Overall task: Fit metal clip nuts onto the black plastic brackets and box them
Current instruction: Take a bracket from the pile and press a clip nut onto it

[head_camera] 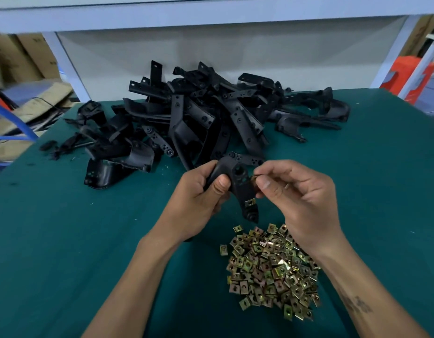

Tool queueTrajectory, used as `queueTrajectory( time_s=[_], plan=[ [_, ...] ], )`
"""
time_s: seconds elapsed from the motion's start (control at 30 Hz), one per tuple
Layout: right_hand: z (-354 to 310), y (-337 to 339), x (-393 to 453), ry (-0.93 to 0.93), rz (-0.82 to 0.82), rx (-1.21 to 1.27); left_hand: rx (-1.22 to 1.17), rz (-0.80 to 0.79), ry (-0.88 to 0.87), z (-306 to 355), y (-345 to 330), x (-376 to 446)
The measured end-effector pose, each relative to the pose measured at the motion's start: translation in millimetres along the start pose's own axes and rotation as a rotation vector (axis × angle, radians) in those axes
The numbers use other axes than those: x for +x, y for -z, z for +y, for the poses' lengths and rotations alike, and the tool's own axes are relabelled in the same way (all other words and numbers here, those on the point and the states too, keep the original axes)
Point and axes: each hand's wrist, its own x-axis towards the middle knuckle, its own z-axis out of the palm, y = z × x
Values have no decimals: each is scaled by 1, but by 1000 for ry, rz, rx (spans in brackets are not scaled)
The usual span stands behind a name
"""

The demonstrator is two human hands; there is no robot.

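We steady the bracket [238, 184] in the gripping left hand [199, 198] so the right hand [296, 191] can pinch a clip nut [254, 176] onto its edge.

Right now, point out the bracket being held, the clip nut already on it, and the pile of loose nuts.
bracket [240, 181]: head view, its upper body beside the left thumb.
clip nut [250, 202]: head view, its flat face.
pile of loose nuts [269, 272]: head view, the heap's middle.
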Motion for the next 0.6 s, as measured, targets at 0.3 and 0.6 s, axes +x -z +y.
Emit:
queueTrajectory(
  time_s=[0.3,0.6],
  plan=[
    [2,-2,0,38,43,-148,44,25,31,1,-2,2],
    [7,-21,-8,-204,244,275,54,56,26,-1,-5,3]
  ],
)
